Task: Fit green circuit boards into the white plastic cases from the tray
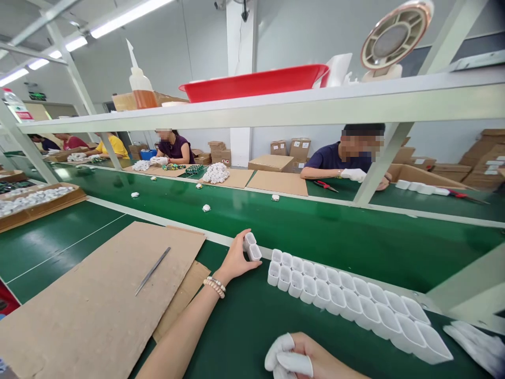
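Note:
My left hand (236, 258), with a beaded bracelet at the wrist, grips two small white cups (252, 247) between thumb and fingers, close to the bench's far edge. Just right of it, a double row of white cups (335, 295) runs toward the lower right, open ends up. My right hand (294, 358) is at the bottom centre, below the rows, with white covers on its fingertips. Its fingers are curled together; whether anything is inside them is hidden. Metal tweezers (153, 270) lie on a cardboard sheet (98, 284) at the left.
Beyond the bench edge runs a green conveyor belt (236, 210) carrying small white pieces. A shelf (252, 113) above holds a red tray (256, 84), a bottle and a fan. White gloves (477, 345) lie at the lower right. Co-workers sit across the belt.

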`<control>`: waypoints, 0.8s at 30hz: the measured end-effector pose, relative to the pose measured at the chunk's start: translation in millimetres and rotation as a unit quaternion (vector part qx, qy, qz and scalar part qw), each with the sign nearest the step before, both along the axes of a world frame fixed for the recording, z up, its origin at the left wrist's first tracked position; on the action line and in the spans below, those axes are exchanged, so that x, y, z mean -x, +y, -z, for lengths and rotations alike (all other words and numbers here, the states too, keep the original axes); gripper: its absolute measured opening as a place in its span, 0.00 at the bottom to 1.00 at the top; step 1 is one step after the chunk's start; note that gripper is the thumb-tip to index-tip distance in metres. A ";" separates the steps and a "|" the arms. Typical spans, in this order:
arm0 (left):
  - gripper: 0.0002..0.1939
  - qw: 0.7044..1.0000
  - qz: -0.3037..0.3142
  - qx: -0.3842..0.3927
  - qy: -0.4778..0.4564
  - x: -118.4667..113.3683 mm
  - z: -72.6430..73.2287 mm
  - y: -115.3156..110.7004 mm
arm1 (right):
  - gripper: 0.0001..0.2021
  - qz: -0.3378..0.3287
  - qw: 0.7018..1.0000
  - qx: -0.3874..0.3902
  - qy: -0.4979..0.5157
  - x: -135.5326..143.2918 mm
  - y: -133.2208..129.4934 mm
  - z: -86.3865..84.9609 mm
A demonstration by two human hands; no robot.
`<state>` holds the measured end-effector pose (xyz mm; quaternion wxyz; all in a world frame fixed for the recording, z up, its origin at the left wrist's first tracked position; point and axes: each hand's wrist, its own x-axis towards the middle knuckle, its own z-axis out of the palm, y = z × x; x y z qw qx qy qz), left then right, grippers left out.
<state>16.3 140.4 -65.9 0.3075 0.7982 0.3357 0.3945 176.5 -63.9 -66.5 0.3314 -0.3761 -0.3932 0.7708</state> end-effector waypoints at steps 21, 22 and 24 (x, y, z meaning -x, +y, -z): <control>0.46 0.998 -0.013 -0.013 0.064 -2.4 1.5 2.0 | 0.25 -0.031 0.998 0.017 0.058 0.2 -0.2 -2.9; 0.46 0.998 -0.014 -0.013 0.065 -2.4 1.2 1.9 | 0.25 -0.034 0.997 0.017 0.062 -0.1 -0.2 -2.7; 0.46 0.998 -0.013 -0.012 0.066 -2.5 1.1 1.8 | 0.23 -0.038 0.997 0.015 0.070 -0.6 -0.3 -1.7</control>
